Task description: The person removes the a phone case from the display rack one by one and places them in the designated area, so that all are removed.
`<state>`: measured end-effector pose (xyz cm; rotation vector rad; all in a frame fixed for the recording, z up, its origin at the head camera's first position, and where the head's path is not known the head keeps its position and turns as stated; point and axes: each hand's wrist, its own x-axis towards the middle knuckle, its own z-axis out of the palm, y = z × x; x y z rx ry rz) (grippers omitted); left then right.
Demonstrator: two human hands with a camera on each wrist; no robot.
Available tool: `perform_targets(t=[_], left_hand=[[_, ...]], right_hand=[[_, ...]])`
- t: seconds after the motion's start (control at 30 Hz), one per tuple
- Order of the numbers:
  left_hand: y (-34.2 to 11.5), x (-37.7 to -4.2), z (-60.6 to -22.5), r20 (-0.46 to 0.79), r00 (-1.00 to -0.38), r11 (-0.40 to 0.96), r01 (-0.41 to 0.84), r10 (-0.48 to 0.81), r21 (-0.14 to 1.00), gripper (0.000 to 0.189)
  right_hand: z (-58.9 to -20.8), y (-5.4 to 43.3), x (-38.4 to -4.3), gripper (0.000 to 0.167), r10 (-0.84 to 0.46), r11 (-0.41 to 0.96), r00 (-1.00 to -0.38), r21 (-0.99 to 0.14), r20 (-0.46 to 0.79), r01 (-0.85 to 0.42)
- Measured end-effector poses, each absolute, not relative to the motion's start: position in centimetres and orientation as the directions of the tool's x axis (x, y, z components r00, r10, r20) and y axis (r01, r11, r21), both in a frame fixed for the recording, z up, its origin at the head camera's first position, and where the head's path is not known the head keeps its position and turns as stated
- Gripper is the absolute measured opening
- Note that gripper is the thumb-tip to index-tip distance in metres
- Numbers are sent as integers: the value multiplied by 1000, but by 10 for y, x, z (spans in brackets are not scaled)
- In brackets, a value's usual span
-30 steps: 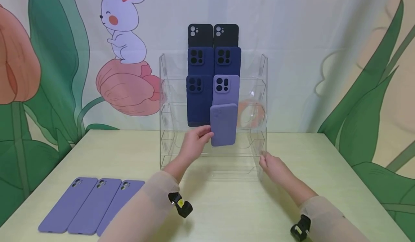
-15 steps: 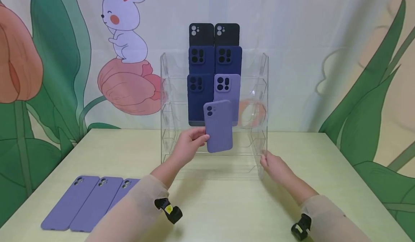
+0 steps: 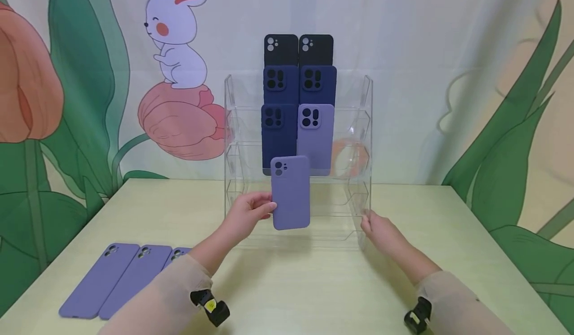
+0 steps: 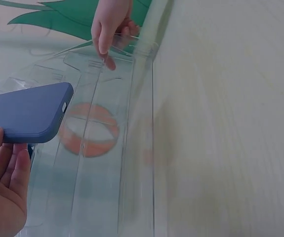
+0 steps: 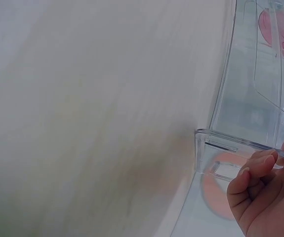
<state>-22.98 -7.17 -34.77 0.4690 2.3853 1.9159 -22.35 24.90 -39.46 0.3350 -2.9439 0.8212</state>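
Note:
My left hand pinches a purple phone case by its left edge, thumb in front. The case stands nearly upright before the clear acrylic rack, its camera holes at upper left. In the left wrist view the phone case shows its lower end, with a port slot. At the rack's lower right side, my right hand grips the panel edge; the right wrist view shows fingers curled at that clear edge. Behind the held case, a lighter purple case and a navy case stand in the rack.
Higher tiers hold two navy cases and two black cases. Several purple cases lie side by side on the table at left, partly behind my left sleeve. A printed cloth hangs behind the rack.
My left hand has drawn the purple phone case leftward, down and nearer, away from the rack's lower tier. The case has turned so its camera holes show. My right hand has stayed at the rack.

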Motion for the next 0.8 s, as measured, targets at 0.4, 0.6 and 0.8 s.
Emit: perform_targets(t=[0.4,0.6,0.8], left_hand=[[-96,-214,-359,90,-939,218,170,332,961,30],[-102,-205,-360,73,-935,227,159,346,961,30],[-113,-200,-363,83,-937,237,171,339,956,30]], right_hand=[[-396,249,-223,45,-195,836,-971,-494,138,-238],[-394,250,-223,46,-190,833,-974,-504,124,-227],[-395,250,-224,47,-193,829,-973,-509,124,-230]])
